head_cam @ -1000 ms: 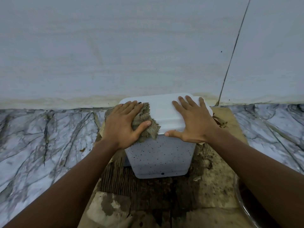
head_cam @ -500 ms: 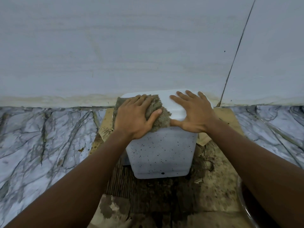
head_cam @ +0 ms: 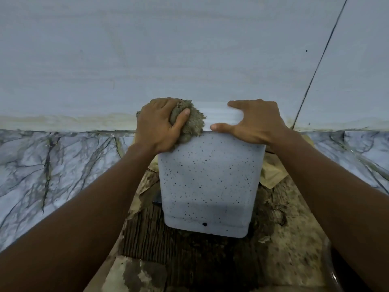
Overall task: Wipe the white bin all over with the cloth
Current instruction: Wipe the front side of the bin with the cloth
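Nearest, both bare forearms reach in from the lower corners over a sheet of wet, dirt-stained cardboard that lies on the grey-veined marble floor. At the lower right edge a curved dark rim shows, too cut off to tell what it is. The white bin stands on the cardboard in the middle, bottom up, its near wall peppered with small dark specks and leaning outward toward the top. On the bin's upper left corner the left hand grips a crumpled brown cloth, its fingers curled round the wad and the thumb pressed across it, so that the cloth bulges out to the right and touches the bin's top edge. Just beside it, the right hand holds the bin's top right part, thumb laid along the near edge and forefinger stretched along the far side, the two spread wide apart; the other fingers are hidden behind the knuckles. Beyond the bin rises a pale wall, yellowed along its foot, with a thin dark seam slanting up on the right.
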`<state>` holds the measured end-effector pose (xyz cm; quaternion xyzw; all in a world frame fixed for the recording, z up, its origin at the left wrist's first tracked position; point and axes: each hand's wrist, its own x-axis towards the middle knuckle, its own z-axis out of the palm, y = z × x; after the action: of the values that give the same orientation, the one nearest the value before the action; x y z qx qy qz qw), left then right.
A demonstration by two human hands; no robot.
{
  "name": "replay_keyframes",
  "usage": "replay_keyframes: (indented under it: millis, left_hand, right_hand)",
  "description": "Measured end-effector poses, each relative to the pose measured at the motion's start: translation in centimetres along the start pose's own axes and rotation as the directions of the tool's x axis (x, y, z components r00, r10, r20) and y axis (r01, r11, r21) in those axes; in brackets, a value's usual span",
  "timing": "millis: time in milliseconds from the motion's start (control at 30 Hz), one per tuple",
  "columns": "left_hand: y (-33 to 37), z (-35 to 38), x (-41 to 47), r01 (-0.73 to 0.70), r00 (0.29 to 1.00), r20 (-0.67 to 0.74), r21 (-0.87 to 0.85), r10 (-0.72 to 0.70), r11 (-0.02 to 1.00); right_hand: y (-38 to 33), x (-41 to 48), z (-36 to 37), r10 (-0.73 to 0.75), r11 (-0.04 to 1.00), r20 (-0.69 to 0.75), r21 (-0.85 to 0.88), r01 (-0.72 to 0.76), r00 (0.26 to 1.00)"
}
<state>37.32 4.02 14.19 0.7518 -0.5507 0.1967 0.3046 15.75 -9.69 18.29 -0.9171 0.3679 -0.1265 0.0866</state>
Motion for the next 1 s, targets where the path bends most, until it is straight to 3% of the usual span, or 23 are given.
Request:
replay_keyframes:
  millis: [267, 433, 600, 733, 1000]
  left_hand:
    - [1.5, 3.6, -3.2, 0.009, 0.989, -0.150, 0.029, -0.005, 1.000]
    - [2.1, 5.0, -5.7, -0.032, 0.994, -0.099, 0.106, 0.042, 0.994]
    - [1.2, 7.0, -7.8, 0.032, 0.992, -0.125, 0.002, -0.032, 0.999]
    - [1.1, 8.3, -8.8, 0.059, 0.991, -0.119, -0.034, -0.062, 0.998]
    - [0.9, 8.2, -7.9, 0.089, 0.987, -0.123, -0.106, -0.102, 0.990]
  right_hand:
    - [3.0, 0.3, 0.1, -0.073, 0.970, -0.091, 0.224, 0.092, 0.993]
    - [3.9, 0.5, 0.6, -0.092, 0.973, -0.125, 0.200, 0.116, 0.988]
    - [4.0, 0.4, 0.9, -0.099, 0.960, -0.192, 0.239, 0.145, 0.976]
    - [4.0, 0.5, 1.4, -0.072, 0.987, -0.228, 0.121, 0.101, 0.971]
    - [4.8, 1.6, 2.2, -0.067, 0.972, -0.260, 0.201, 0.122, 0.963]
